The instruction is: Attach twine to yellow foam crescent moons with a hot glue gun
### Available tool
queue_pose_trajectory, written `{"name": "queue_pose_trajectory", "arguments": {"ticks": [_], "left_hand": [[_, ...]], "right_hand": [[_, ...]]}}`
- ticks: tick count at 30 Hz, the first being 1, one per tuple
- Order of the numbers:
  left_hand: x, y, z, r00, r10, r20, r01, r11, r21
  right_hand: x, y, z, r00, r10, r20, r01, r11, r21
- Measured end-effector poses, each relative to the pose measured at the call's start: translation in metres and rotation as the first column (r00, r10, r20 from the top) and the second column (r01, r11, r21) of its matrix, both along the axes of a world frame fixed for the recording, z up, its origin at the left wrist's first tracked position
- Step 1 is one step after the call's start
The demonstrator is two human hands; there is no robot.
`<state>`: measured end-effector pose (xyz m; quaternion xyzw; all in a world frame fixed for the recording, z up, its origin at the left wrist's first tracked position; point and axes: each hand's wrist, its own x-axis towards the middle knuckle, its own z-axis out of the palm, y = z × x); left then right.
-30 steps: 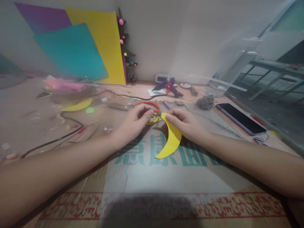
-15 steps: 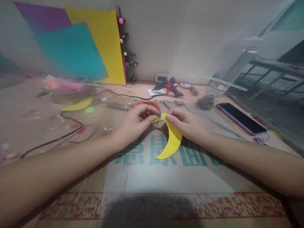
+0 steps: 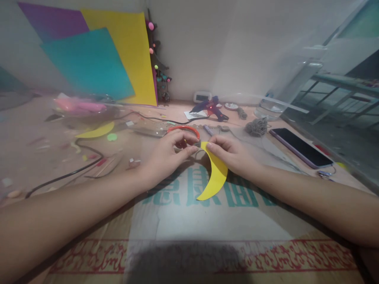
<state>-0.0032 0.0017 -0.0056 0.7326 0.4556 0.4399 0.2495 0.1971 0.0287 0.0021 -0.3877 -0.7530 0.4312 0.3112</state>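
Left hand (image 3: 166, 156): thumb and forefinger tips nearly together, a bit of grey yarn (image 3: 197, 144) between them; can't tell how firm the grip is. Right hand (image 3: 233, 154): thumb and forefinger closed on the upper part of the yellow crescent (image 3: 219, 173), other fingers curled in behind.

Crescent is mid-table between the hands. Upper end sits right by the left fingertips, lower tip points toward the wearer and a bit left, over the green lettering on the pale sheet (image 3: 207, 225). Yarn meets or sits just beside its upper end, can't tell which.

Red loop (image 3: 185, 127) just behind the left fingers; contact unclear.

Around: yarn ball (image 3: 256, 127) beyond the right hand, phone (image 3: 300, 148) to the right of it, screen dark. Glue gun (image 3: 211, 108) at the back with a red light on, white card (image 3: 194, 115) under its nozzle. Second yellow piece (image 3: 97, 131) well left, green disc (image 3: 111, 137) just beside it. Purple, teal and yellow sheets (image 3: 89, 67) lean on the wall, back left
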Motion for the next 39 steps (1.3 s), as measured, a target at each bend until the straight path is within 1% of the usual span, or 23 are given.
{"name": "queue_pose_trajectory", "arguments": {"ticks": [5,11,21,27,34,39], "left_hand": [[0.0004,-0.0017,0.0008,1.000,0.019,-0.022,-0.019,1.000,0.019],[-0.0009,-0.0016,-0.0005,0.999,0.026,-0.038,-0.023,0.997,0.069],[-0.0009,-0.0017,0.0001,0.999,0.036,-0.019,-0.034,0.996,0.085],[0.0004,-0.0031,0.0025,0.997,0.077,-0.029,-0.076,0.997,0.031],[-0.0004,-0.0017,0.0012,0.999,0.040,-0.025,-0.039,0.999,0.030],[-0.0018,-0.0010,0.0001,0.999,0.030,-0.041,-0.027,0.997,0.068]], "right_hand": [[-0.0001,-0.0008,0.0006,1.000,-0.002,-0.014,0.002,0.999,-0.043],[0.0005,-0.0005,0.0010,1.000,0.008,0.000,-0.008,0.999,-0.042],[0.0001,-0.0030,0.0024,1.000,-0.002,0.015,0.003,0.999,-0.045],[0.0004,-0.0006,0.0008,1.000,-0.025,-0.006,0.025,0.999,-0.025],[0.0003,-0.0005,-0.0002,1.000,-0.019,-0.019,0.019,0.999,-0.043],[0.0006,-0.0010,0.0008,1.000,-0.004,-0.023,0.002,0.998,-0.056]]}}
